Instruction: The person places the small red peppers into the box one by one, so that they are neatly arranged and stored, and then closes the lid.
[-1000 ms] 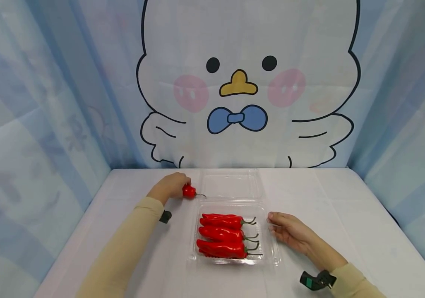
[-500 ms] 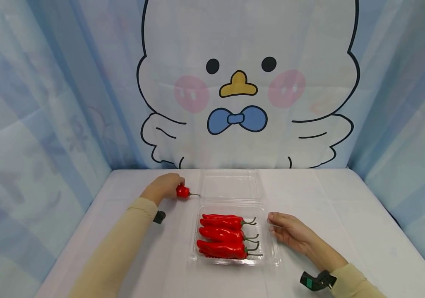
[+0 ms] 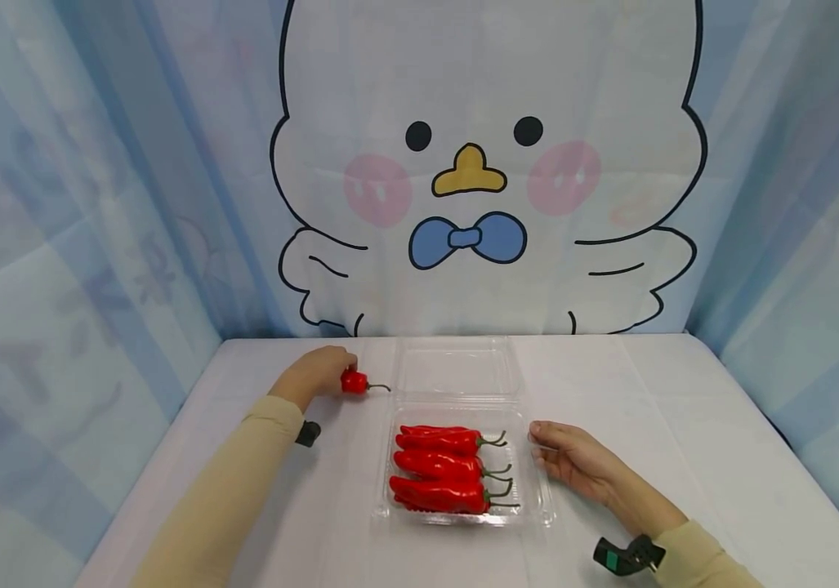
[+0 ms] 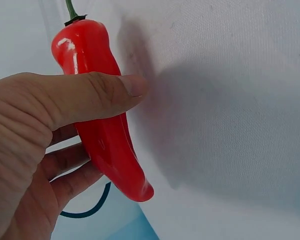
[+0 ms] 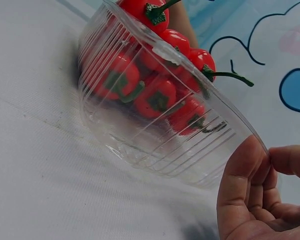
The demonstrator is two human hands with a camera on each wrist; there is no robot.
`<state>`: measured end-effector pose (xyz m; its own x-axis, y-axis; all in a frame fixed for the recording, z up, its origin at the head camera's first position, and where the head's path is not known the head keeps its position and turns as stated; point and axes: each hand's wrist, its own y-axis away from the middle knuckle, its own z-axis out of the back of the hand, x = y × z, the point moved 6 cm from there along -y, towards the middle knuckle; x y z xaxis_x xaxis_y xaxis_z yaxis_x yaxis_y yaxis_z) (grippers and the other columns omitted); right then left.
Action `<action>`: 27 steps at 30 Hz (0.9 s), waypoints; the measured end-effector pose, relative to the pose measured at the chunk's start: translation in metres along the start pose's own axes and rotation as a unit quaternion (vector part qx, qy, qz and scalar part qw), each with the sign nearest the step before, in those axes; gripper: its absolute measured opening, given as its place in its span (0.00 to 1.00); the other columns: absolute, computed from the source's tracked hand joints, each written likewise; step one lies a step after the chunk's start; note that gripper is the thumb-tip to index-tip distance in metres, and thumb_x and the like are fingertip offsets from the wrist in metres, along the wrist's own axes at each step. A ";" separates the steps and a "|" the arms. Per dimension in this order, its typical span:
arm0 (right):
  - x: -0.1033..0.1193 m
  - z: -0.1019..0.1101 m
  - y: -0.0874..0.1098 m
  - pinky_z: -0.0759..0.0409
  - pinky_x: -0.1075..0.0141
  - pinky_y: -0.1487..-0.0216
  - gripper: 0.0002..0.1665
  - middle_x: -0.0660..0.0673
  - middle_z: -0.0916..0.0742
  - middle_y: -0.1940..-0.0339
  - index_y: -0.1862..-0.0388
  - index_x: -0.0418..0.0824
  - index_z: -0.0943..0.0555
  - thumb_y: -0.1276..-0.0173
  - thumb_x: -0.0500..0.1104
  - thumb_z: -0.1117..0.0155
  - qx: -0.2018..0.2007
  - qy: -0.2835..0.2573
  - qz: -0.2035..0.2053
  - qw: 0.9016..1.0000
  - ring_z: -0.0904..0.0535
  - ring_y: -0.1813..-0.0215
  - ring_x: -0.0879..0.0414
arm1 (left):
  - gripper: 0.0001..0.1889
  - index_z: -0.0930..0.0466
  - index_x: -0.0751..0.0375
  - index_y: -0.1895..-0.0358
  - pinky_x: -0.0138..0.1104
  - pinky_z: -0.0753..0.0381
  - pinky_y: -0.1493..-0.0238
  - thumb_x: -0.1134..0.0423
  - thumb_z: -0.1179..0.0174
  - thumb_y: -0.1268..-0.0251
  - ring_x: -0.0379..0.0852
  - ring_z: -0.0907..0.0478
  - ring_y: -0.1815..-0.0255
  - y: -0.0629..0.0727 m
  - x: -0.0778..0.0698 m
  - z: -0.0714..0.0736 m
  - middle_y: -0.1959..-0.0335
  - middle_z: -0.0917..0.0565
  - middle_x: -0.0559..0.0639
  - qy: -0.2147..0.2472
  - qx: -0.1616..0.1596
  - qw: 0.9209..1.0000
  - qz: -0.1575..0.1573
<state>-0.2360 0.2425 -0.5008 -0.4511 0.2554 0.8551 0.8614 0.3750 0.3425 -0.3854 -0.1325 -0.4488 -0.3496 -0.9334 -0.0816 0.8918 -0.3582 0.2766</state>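
My left hand [image 3: 314, 376] grips a single red chili pepper [image 4: 85, 50], its green stem pointing right in the head view. In the left wrist view the thumb lies across the pepper, with other fingers behind it. Right of that hand sits a clear plastic clamshell box [image 3: 534, 490] with several red peppers [image 3: 439, 465] in it, stems to the right. On the box's right side my right hand [image 3: 579, 463] pinches the rim between thumb and finger, which shows best in the right wrist view.
The box's clear lid [image 3: 456, 367] lies folded back toward the table's far edge. A white cloth covers the table [image 3: 684, 425]. Behind it hangs a curtain [image 3: 478, 286] with a cartoon bird, and more curtains stand on both sides.
My left hand has moved a little left and slightly nearer with the pepper, away from the lid. The right hand and the box have stayed in place.
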 end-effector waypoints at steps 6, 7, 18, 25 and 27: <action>0.000 0.000 0.000 0.16 0.74 0.57 0.08 0.52 0.16 0.59 0.53 0.42 0.20 0.17 0.41 0.47 -0.001 0.003 -0.002 1.000 0.18 0.62 0.64 | 0.20 0.18 0.58 0.43 0.45 0.19 0.41 0.58 0.28 0.36 0.50 0.24 0.53 0.005 0.008 0.002 0.53 0.17 0.52 0.006 -0.002 1.000 0.004; 0.000 0.000 0.000 0.16 0.74 0.58 0.08 0.52 0.16 0.60 0.53 0.42 0.20 0.17 0.41 0.47 -0.001 0.003 -0.002 1.000 0.18 0.62 0.64 | 0.20 0.18 0.59 0.43 0.46 0.19 0.41 0.58 0.28 0.36 0.50 0.24 0.53 0.005 0.010 0.003 0.52 0.17 0.52 0.007 -0.004 1.000 0.003; 0.001 -0.001 0.000 0.16 0.75 0.58 0.09 0.52 0.16 0.60 0.53 0.42 0.21 0.16 0.40 0.49 0.013 0.013 0.002 1.000 0.18 0.62 0.65 | 0.19 0.18 0.61 0.46 0.44 0.19 0.45 0.68 0.27 0.42 0.51 0.24 0.55 0.012 0.017 0.013 0.54 0.16 0.54 0.016 -0.018 1.000 -0.006; 0.002 -0.001 0.001 0.16 0.75 0.58 0.09 0.52 0.16 0.60 0.53 0.42 0.21 0.16 0.40 0.49 0.015 0.015 0.003 1.000 0.18 0.62 0.65 | 0.21 0.18 0.60 0.46 0.45 0.18 0.44 0.70 0.26 0.44 0.51 0.23 0.53 0.012 0.019 0.017 0.52 0.16 0.54 0.025 -0.006 1.000 0.002; 0.001 -0.001 0.001 0.16 0.75 0.58 0.09 0.52 0.16 0.60 0.53 0.42 0.21 0.16 0.40 0.49 0.017 0.011 0.002 1.000 0.18 0.62 0.65 | 0.21 0.18 0.60 0.46 0.45 0.18 0.43 0.69 0.25 0.44 0.52 0.23 0.52 0.013 0.020 0.020 0.52 0.16 0.54 0.029 -0.003 1.000 0.007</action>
<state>-0.2355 0.2418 -0.4989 -0.4417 0.2375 0.8652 0.8551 0.4034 0.3258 -0.3863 -0.1552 -0.4280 -0.3190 -0.9383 -0.1333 0.8987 -0.3442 0.2719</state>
